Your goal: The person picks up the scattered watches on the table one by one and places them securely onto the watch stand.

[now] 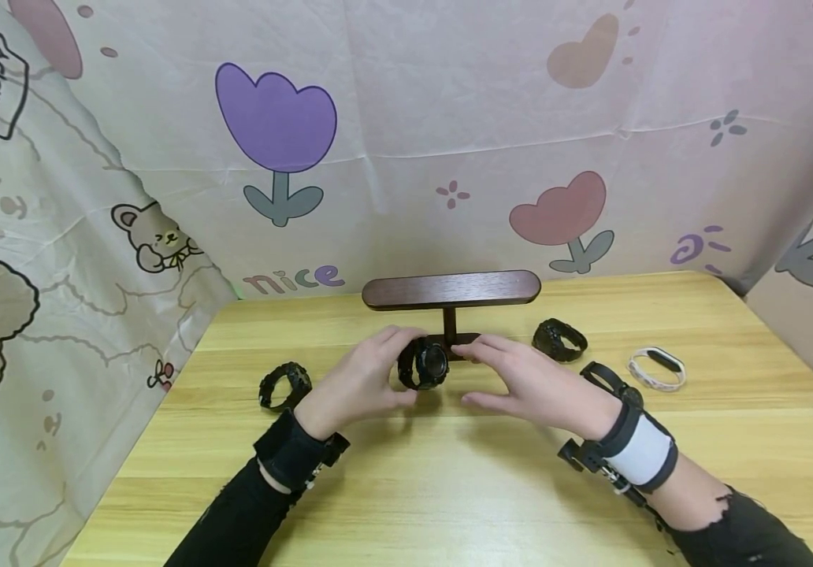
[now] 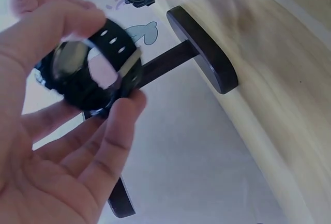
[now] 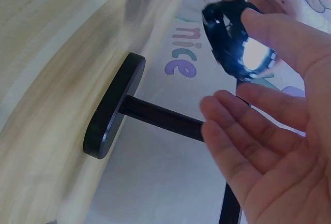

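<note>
Head view: left hand (image 1: 360, 382) fingers pinch black watch (image 1: 424, 364) before wooden stand (image 1: 451, 291); right hand (image 1: 530, 382) fingers spread.

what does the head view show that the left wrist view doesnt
Only the head view shows the right hand, open beside the watch, the white band and the black watch at the table's left. Only the left wrist view shows the strap holes close up on the held watch. Both show the left hand gripping that watch and the dark wooden stand.

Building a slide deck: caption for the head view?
Left hand holds a black watch before a wooden stand; right hand open beside it.
</note>
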Demonstrator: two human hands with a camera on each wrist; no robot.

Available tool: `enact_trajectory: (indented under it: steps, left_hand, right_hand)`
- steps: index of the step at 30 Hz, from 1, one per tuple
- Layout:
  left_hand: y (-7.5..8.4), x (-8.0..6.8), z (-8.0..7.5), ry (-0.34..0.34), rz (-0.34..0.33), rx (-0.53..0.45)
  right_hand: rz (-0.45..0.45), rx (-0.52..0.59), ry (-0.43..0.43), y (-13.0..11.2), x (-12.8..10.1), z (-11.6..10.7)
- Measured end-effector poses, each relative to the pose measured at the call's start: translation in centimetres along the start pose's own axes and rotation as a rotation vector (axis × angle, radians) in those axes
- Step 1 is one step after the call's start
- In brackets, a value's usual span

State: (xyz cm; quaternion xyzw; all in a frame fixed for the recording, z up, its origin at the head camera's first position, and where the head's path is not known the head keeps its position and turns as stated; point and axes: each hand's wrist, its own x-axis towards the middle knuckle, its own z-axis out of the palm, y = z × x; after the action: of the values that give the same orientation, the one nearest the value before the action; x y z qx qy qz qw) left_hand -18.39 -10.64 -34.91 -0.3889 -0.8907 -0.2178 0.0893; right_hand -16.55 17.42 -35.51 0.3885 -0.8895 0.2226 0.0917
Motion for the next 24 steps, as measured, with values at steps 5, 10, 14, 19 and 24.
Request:
enact_trajectory:
  steps: [5, 10, 14, 19, 24]
  left_hand:
    - [0.0, 0.16, 0.07, 0.09, 0.036, -0.031]
    - [-0.08, 0.2, 0.28, 0.133, 0.054, -0.068]
    - [-0.03, 0.28, 0.36, 0.152, 0.056, -0.108]
    - [0.25, 0.38, 0.46, 0.16, 0.068, -0.152]
    - [0.64, 0.48, 0.63, 0.164, 0.09, -0.168]
  right_hand:
    - [-0.041, -0.003, 0.086, -0.04, 0.12, -0.08]
    - [-0.073, 0.002, 0.141, -0.04, 0.16, -0.16]
    - [-0.105, 0.007, 0.194, -0.09, 0.18, -0.18]
    - [-0.143, 0.014, 0.251, -0.25, 0.23, -0.21]
    - [-0.161, 0.024, 0.28, -0.4, 0.26, -0.23]
